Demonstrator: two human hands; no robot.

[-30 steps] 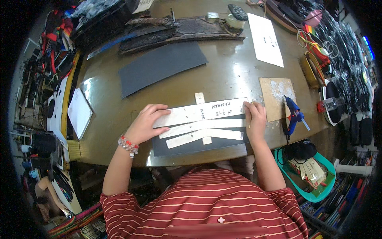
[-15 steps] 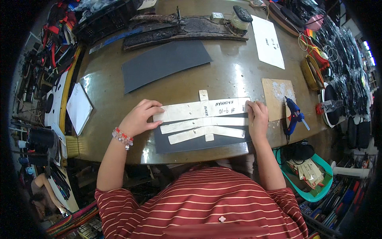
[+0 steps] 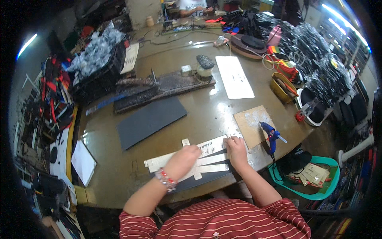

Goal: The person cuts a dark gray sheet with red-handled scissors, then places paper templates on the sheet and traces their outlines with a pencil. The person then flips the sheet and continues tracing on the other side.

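A pale cardboard template (image 3: pixel 159 160) made of long strips lies on a dark grey sheet (image 3: pixel 207 178) at the table's near edge. My left hand (image 3: pixel 182 160) presses flat on the middle of the strips; a beaded bracelet is on its wrist. My right hand (image 3: pixel 236 149) rests on the template's right end, with what looks like a thin tool held at its fingertips. Handwriting marks the top strip.
A second dark grey sheet (image 3: pixel 150 120) lies further back on the table. A brown board (image 3: pixel 252 125) and a blue glue gun (image 3: pixel 271 136) sit right of my hands. A white sheet (image 3: pixel 234 77), dark strips (image 3: pixel 159 91), a green basin (image 3: pixel 314 181) and clutter surround the table.
The camera view has tilted and shifted. My left hand has slid right along the strips toward the middle. My right hand stays at the right end.
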